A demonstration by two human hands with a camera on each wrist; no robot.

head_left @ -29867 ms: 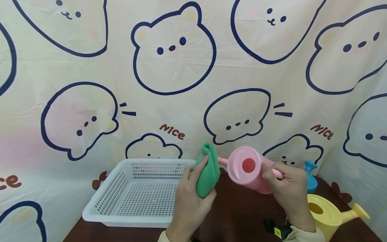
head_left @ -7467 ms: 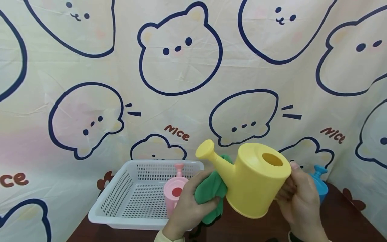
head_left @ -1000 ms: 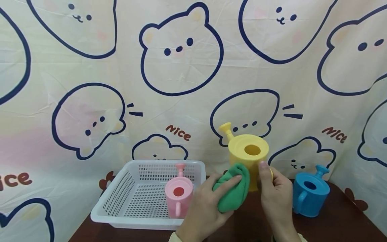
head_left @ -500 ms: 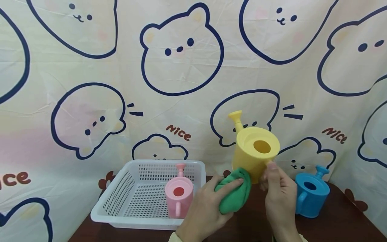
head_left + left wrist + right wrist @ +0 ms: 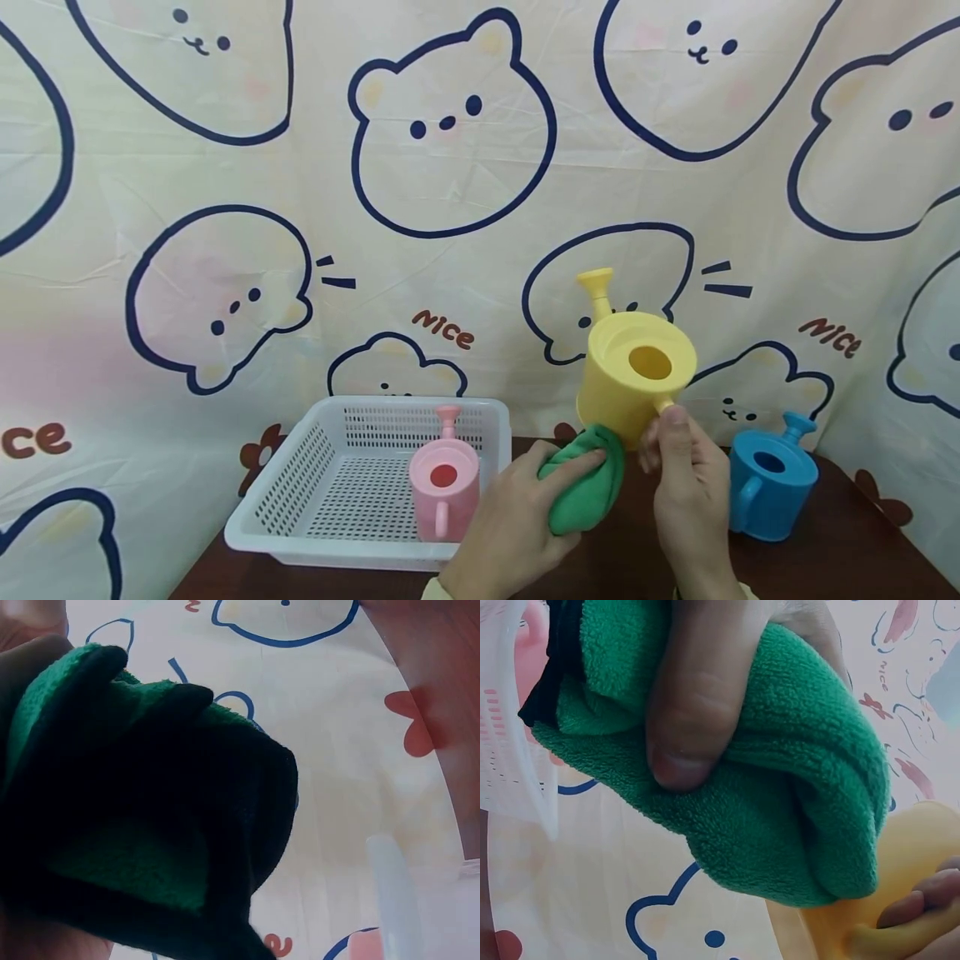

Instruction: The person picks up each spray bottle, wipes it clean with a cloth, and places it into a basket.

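My left hand (image 5: 513,517) holds a folded green cloth (image 5: 588,487), its fingers curled over it. The cloth touches the lower side of a yellow watering can (image 5: 611,383), near its base. My right hand (image 5: 690,487) grips that can by its handle, above the table and tilted, spout at the back. In the right wrist view the left thumb (image 5: 697,712) presses on the terry cloth (image 5: 802,750), and right-hand fingers (image 5: 937,889) wrap the yellow handle (image 5: 907,934). Dark-shadowed cloth (image 5: 135,862) fills much of the left wrist view.
A white perforated basket (image 5: 270,525) stands on the left of the dark brown table (image 5: 615,567), with a pink watering can (image 5: 442,500) upright inside. To the right stands a blue watering can (image 5: 772,492). A cartoon-printed curtain (image 5: 450,192) hangs close behind.
Earlier my right hand held the pink can, which now stands in the basket. Over the last second the yellow can rose slightly rightward, and the cloth shifted towards its base.
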